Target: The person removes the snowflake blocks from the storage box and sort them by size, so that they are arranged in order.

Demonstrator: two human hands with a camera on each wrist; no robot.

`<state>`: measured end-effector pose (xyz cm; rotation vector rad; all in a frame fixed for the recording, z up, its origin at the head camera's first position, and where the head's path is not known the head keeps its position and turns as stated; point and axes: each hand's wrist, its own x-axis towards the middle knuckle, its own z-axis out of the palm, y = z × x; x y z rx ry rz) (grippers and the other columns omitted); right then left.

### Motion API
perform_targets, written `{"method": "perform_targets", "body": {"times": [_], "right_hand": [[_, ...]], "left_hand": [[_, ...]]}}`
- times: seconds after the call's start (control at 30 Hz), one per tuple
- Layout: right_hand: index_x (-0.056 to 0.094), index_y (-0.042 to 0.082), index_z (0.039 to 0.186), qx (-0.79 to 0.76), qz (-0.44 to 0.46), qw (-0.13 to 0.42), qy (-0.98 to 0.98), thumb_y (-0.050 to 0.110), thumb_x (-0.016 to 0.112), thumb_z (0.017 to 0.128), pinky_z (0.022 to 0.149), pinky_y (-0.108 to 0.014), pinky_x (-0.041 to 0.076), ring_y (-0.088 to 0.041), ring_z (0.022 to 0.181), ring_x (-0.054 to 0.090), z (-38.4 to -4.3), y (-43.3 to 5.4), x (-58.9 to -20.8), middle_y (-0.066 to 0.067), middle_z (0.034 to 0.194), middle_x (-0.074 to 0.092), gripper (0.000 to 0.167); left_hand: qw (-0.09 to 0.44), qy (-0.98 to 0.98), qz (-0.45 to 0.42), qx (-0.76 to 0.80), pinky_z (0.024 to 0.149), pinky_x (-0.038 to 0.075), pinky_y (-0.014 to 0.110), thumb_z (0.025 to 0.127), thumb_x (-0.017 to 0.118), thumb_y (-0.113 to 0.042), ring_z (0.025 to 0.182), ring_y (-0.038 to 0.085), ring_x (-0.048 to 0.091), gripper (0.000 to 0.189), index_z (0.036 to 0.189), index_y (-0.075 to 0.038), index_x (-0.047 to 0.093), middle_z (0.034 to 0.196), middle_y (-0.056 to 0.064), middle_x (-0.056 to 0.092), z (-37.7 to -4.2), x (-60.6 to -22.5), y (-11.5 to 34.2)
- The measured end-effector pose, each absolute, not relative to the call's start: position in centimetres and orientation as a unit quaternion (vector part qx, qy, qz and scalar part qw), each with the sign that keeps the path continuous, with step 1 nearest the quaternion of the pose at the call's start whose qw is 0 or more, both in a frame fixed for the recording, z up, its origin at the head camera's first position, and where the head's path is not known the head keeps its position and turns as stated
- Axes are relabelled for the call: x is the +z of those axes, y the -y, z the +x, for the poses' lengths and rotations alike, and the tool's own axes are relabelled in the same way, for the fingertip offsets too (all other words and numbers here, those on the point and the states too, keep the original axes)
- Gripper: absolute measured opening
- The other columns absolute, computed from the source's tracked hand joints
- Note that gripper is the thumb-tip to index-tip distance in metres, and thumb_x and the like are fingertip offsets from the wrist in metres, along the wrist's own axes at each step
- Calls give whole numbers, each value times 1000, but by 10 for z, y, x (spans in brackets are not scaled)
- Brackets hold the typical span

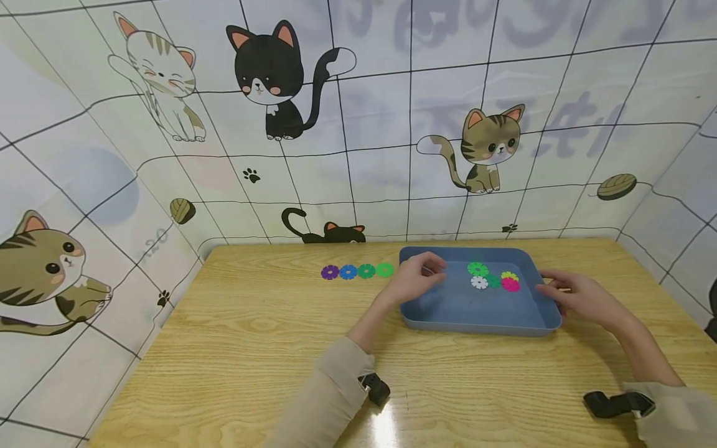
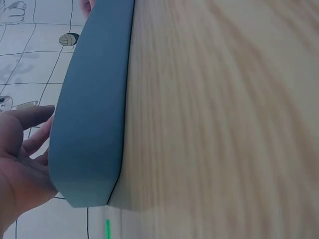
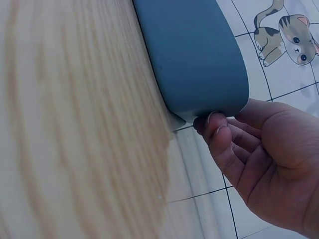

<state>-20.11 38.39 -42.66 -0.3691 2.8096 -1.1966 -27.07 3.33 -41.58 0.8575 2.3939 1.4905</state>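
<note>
Spanning a blue tray, two bare hands, one per end.
Forearms: beige sleeves, angled inward from the near side, black wrist mounts attached. Tabletop: light wood, extending from tray's near wall toward the person and leftward. Right hand: at tray's right end, palm inward; fingers curled, pinching the end wall. Left hand: above tray's left end; fingers loosely bent, thumb apart, nothing seen in grasp; contact with the rim, cannot tell. Inside tray, right half: notched discs in white, pink, dark green, yellow, bright green, some overlapping. Left of tray: row of four discs, purple, blue, green, light green. Far: table edge just behind tray; cat-print backdrop.
</note>
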Motion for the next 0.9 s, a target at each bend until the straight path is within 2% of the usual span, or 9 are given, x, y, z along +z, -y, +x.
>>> {"method": "perform_targets", "body": {"times": [0.33,0.73,0.9], "right_hand": [[42,-15,142,-383,-110,41,-916,22,55,106,52,-32,48,-16,58,55,-201,-384,-425,-12,91,65,53],[41,-15,143,-386,-105,46,-915,23,55,106,53,-32,48,-17,58,56,-201,-384,-424,-13,92,65,55],[41,-16,142,-391,-106,44,-913,22,55,106,53,-33,49,-17,58,56,-201,-384,-424,-13,90,64,54]], "left_hand": [[114,-824,261,490,72,49,22,98,66,-11,92,9,63,25,121,-4,68,103,0,68,-275,-425,-63],[112,-825,269,484,74,49,19,96,67,-5,93,9,62,25,121,-3,68,112,6,69,-287,-436,-92],[106,-832,266,475,72,49,18,96,67,-3,94,8,62,25,120,-6,70,115,3,70,-291,-440,-105]]}}
